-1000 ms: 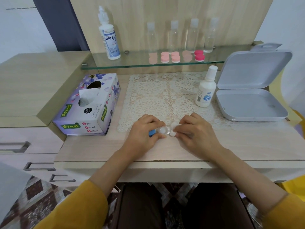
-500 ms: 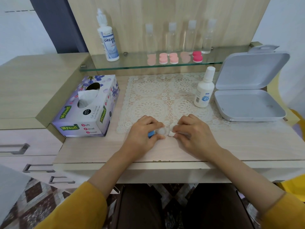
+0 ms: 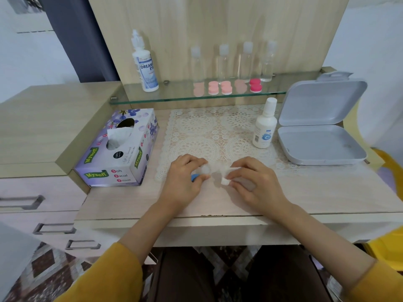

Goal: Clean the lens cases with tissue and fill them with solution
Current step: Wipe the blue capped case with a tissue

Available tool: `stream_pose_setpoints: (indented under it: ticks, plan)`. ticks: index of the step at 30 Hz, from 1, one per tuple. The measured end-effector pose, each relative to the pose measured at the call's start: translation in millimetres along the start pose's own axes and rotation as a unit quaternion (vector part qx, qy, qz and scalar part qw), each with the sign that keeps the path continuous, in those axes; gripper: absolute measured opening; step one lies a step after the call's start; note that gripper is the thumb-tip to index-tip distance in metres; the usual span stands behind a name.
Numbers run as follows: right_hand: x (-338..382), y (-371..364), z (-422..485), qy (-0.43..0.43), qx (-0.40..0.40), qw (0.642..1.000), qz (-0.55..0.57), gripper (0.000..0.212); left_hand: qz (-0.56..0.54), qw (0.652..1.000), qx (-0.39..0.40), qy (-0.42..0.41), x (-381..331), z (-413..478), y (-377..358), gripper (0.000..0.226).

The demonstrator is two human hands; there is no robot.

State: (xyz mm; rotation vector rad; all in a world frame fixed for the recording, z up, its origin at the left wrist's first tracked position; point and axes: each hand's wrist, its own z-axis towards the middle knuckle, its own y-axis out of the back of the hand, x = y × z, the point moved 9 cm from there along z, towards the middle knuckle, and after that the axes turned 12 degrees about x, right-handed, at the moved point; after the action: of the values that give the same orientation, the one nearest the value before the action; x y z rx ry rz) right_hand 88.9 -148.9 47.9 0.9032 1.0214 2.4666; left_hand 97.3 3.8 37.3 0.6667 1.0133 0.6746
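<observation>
My left hand (image 3: 185, 180) grips the lens case (image 3: 205, 170), and my right hand (image 3: 254, 180) pinches a small tissue (image 3: 225, 182) wad just beside it.

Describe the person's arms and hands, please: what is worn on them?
The left hand and right hand are bare: no gloves, and no ring or watch shows. Each arm has a mustard-yellow sleeve, the left sleeve and the right sleeve, ending partway along the forearm, so wrists and lower forearms are uncovered.
</observation>
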Motion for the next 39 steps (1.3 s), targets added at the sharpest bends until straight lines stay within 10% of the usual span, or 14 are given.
stream_pose_setpoints:
  ticks: [39]
  plan:
    - [-10.1, 19.1, 13.6, -0.092, -0.038, 0.972, 0.213, 0.012, -0.398, 0.901, 0.083, 0.149, -14.4, -6.4, -14.9, 0.020]
